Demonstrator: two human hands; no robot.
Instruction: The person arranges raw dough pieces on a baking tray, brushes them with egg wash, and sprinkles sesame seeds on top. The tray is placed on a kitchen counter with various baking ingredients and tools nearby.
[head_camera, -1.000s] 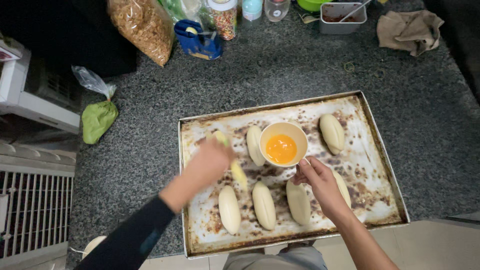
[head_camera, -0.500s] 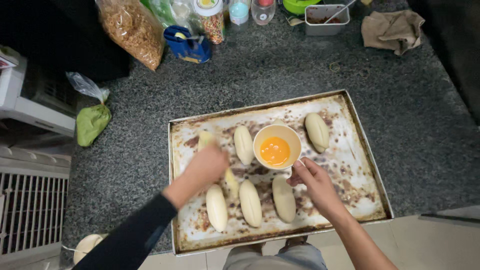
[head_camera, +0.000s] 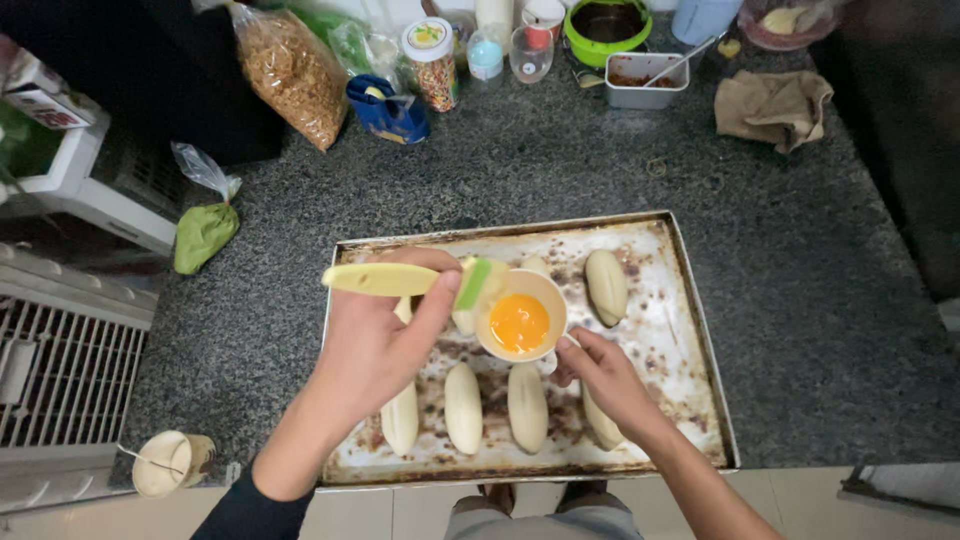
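Note:
My left hand (head_camera: 375, 345) holds a pastry brush (head_camera: 410, 280) with a yellow handle and green head, raised over the baking tray (head_camera: 690, 330), its head by the rim of a small white bowl (head_camera: 520, 318) of beaten egg. At the bowl's lower right edge, my right hand (head_camera: 600, 380) steadies the bowl. Several pale oblong dough pieces lie on the tray: one at the upper right (head_camera: 606, 285) and a row (head_camera: 464, 408) below the bowl, partly hidden by both hands.
The tray sits on a dark speckled counter (head_camera: 800, 250). At the back stand a bag of grains (head_camera: 292, 70), a blue packet (head_camera: 388, 108), jars, a green bowl (head_camera: 606, 22), a metal container (head_camera: 645, 80) and a brown cloth (head_camera: 772, 105). A green bag (head_camera: 203, 235) lies left.
My left hand has lifted off the dough row and brought the brush up to the bowl's rim. My right hand stays at the bowl.

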